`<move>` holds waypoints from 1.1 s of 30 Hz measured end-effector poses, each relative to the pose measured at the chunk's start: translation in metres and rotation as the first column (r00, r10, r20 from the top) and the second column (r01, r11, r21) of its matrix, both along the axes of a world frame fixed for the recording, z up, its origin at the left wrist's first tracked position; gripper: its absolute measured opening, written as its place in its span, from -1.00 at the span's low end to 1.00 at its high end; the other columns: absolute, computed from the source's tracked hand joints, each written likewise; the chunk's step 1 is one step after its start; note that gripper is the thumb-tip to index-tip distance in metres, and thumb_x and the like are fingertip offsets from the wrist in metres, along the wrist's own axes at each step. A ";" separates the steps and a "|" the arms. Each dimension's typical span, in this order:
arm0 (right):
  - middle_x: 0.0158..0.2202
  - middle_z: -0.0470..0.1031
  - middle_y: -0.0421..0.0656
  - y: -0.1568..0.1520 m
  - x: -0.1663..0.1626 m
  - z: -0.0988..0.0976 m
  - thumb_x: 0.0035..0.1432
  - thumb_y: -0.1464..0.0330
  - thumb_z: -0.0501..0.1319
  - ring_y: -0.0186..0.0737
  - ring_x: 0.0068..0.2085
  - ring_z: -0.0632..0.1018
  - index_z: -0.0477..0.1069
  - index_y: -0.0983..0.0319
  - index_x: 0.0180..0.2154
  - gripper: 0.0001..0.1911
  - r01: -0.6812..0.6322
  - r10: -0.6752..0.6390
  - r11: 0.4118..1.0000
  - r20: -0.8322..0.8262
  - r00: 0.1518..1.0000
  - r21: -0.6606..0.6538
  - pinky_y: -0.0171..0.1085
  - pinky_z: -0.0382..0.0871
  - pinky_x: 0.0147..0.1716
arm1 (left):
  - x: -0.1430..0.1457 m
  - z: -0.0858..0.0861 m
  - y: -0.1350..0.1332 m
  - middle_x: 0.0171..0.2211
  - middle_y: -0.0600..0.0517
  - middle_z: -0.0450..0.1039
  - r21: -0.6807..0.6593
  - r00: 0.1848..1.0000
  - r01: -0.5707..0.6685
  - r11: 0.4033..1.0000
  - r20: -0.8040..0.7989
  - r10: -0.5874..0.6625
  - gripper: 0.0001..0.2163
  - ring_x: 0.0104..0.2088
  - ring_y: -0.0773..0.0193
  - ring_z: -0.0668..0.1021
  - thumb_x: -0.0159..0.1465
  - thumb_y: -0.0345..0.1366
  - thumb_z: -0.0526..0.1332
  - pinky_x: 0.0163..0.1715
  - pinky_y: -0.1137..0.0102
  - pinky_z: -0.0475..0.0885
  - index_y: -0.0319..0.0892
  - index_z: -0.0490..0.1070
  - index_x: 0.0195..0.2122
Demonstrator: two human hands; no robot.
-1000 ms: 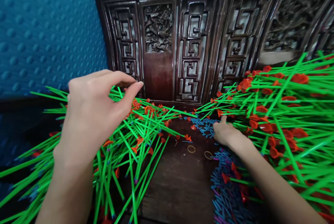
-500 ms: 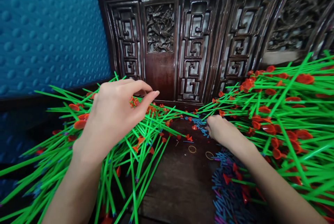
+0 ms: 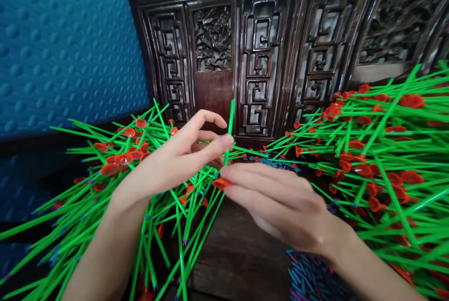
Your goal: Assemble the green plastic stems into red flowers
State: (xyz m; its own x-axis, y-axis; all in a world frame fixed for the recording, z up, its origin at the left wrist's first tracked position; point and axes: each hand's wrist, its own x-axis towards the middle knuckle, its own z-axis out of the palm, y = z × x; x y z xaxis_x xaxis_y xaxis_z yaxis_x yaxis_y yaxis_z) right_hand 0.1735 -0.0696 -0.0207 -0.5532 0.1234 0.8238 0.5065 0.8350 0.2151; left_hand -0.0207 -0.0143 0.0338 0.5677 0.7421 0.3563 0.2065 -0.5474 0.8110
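We hold one green stick (image 3: 231,117) nearly upright in front of us, over the middle of the scene, its top leaning slightly to the right. A red cup (image 3: 221,183) sits by its lower end, its mouth turned toward the left. Our right hand (image 3: 280,200) comes in from the right with its fingers drawn together, closed on the bottom of the stick just beside that cup. Our left hand (image 3: 178,163) reaches in from the other side, higher up: the index finger arches over, the fingers stand partly apart, and the thumb tip crosses the stick's middle. We cannot tell whether the left fingers press on it or only rest around it.

Below our hands we see the dark wood of the bench (image 3: 242,249). To our left lies a loose heap of green sticks (image 3: 70,233), red cups among them, many of the sticks crossing one another. To our right a taller, denser pile (image 3: 403,160) of the same spreads out past our forearm. Small blue pieces (image 3: 277,164) lie scattered near the carved wooden back (image 3: 213,99), and more blue and purple ones (image 3: 312,277) gather beneath our right wrist. At upper left stands a blue, bumpy cover (image 3: 70,48).
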 end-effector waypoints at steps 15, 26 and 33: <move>-0.25 0.58 0.05 0.069 0.078 -0.044 0.17 0.64 0.09 -0.08 -0.22 0.62 0.55 0.32 -0.21 -0.70 0.776 -0.504 0.243 0.608 0.614 -0.583 -0.27 0.34 -0.29 | -0.002 0.002 -0.002 -0.21 -0.03 0.54 0.146 0.967 -0.085 0.986 0.249 0.047 -0.51 -0.36 0.28 0.63 0.29 -0.40 0.23 -0.32 0.37 0.62 -0.08 0.17 0.23; -0.08 0.53 0.11 0.066 0.076 -0.062 0.17 0.64 0.09 -0.07 -0.08 0.59 0.52 0.33 -0.07 -0.64 0.870 -0.361 0.070 0.800 0.479 -0.489 -0.30 0.31 -0.24 | 0.000 0.004 -0.004 -0.39 0.06 0.48 0.284 0.973 -0.170 0.944 0.202 0.115 -0.81 -0.42 0.40 0.52 0.33 -0.33 0.24 -0.49 0.55 0.45 -0.14 0.45 -0.04; -0.12 0.55 0.11 0.064 0.064 -0.062 0.08 0.70 0.08 -0.04 -0.11 0.60 0.52 0.32 -0.14 -0.61 0.869 -0.336 0.120 0.803 0.491 -0.481 -0.28 0.28 -0.28 | 0.003 0.004 -0.004 -0.33 0.05 0.53 0.374 0.980 -0.196 0.906 0.099 0.171 -0.91 -0.39 0.38 0.53 0.31 -0.34 0.26 -0.42 0.51 0.45 -0.18 0.48 -0.17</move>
